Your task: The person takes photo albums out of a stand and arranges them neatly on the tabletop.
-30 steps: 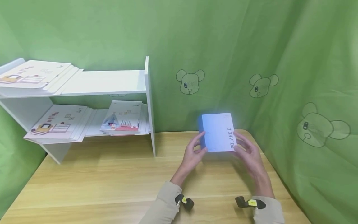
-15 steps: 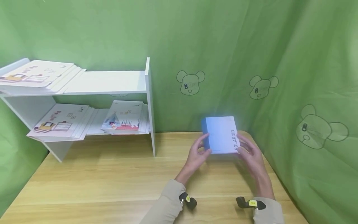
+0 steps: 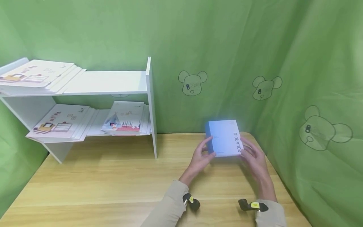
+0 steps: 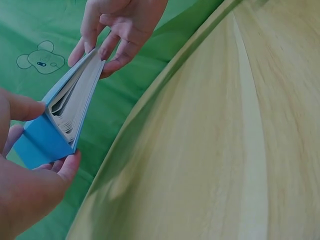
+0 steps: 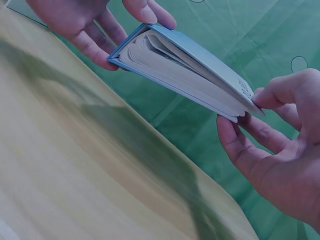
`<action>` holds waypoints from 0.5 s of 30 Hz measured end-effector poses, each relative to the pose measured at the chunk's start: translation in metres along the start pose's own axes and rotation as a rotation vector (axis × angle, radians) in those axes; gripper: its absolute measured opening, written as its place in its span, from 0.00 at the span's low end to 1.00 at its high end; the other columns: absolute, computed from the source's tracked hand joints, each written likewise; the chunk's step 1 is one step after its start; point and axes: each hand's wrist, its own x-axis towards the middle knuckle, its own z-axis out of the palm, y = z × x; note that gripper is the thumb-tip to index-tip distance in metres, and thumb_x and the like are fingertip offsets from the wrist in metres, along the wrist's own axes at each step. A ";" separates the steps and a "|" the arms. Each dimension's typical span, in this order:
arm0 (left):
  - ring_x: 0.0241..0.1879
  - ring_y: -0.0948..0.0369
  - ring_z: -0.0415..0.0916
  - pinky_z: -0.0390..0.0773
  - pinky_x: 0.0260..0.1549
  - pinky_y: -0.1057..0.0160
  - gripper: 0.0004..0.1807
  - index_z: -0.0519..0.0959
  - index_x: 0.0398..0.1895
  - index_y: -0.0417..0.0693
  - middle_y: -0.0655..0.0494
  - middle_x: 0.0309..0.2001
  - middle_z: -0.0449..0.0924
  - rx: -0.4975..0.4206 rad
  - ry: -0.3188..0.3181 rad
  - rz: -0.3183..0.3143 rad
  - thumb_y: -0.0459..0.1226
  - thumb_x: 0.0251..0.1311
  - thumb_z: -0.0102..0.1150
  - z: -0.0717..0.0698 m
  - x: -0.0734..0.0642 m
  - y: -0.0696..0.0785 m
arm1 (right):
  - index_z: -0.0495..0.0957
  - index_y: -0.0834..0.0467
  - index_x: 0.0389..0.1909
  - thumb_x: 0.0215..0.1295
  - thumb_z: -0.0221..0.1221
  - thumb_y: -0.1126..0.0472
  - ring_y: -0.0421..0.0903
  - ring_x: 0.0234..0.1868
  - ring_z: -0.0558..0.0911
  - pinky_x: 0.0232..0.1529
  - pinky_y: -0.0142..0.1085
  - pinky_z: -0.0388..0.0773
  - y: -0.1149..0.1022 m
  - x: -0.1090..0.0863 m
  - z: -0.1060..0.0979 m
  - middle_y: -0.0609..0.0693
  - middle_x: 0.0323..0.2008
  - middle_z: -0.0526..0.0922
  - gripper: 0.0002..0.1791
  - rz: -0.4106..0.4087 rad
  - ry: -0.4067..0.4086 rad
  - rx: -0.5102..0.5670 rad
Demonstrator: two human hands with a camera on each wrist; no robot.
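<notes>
A light blue photo album (image 3: 225, 137) with POLAROID printed on its cover is held above the far right part of the table. My left hand (image 3: 199, 158) grips its thick spine side, thumb and fingers on opposite covers, as the left wrist view shows with the blue spine (image 4: 42, 142). The opposite edge is pinched by my right hand (image 3: 255, 159). Seen in the right wrist view, the album's pages (image 5: 180, 75) fan slightly apart between the covers, and the right hand (image 5: 280, 145) has the thumb on one cover and fingers on the other.
On the left of the wooden table (image 3: 113, 183) stands a white two-level shelf (image 3: 107, 82). Stacks of illustrated books lie on it: an upper stack (image 3: 35, 75), a lower left stack (image 3: 62, 121) and a lower right stack (image 3: 126, 118). A green curtain (image 3: 221, 47) surrounds the back and sides.
Both hands have shifted the album slightly to the right and toward me, with most of the movement in the first half second. The grip of both hands stays the same.
</notes>
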 end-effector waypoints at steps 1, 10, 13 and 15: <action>0.55 0.49 0.69 0.80 0.44 0.65 0.38 0.65 0.66 0.70 0.60 0.67 0.60 -0.002 -0.001 -0.009 0.28 0.55 0.61 0.000 0.000 -0.001 | 0.61 0.53 0.69 0.66 0.55 0.67 0.42 0.56 0.75 0.54 0.33 0.75 0.000 0.000 0.000 0.59 0.64 0.67 0.31 0.023 0.002 0.009; 0.56 0.49 0.68 0.81 0.41 0.66 0.38 0.66 0.66 0.68 0.55 0.66 0.60 0.012 0.000 -0.070 0.29 0.54 0.62 0.000 -0.002 -0.005 | 0.60 0.57 0.69 0.67 0.55 0.67 0.42 0.53 0.77 0.54 0.35 0.75 0.010 -0.001 0.001 0.56 0.61 0.72 0.30 0.055 0.008 0.072; 0.55 0.49 0.69 0.81 0.41 0.66 0.38 0.66 0.66 0.68 0.53 0.66 0.60 0.016 0.008 -0.080 0.28 0.54 0.62 -0.001 -0.002 -0.005 | 0.60 0.57 0.69 0.67 0.55 0.66 0.42 0.53 0.77 0.55 0.36 0.75 0.011 0.000 0.001 0.56 0.61 0.72 0.30 0.061 0.010 0.064; 0.55 0.49 0.69 0.81 0.41 0.65 0.38 0.66 0.66 0.68 0.51 0.65 0.60 0.020 0.014 -0.085 0.28 0.54 0.62 -0.001 -0.002 -0.006 | 0.59 0.57 0.69 0.67 0.55 0.66 0.42 0.53 0.77 0.56 0.38 0.74 0.012 0.000 0.001 0.56 0.61 0.72 0.30 0.068 0.009 0.060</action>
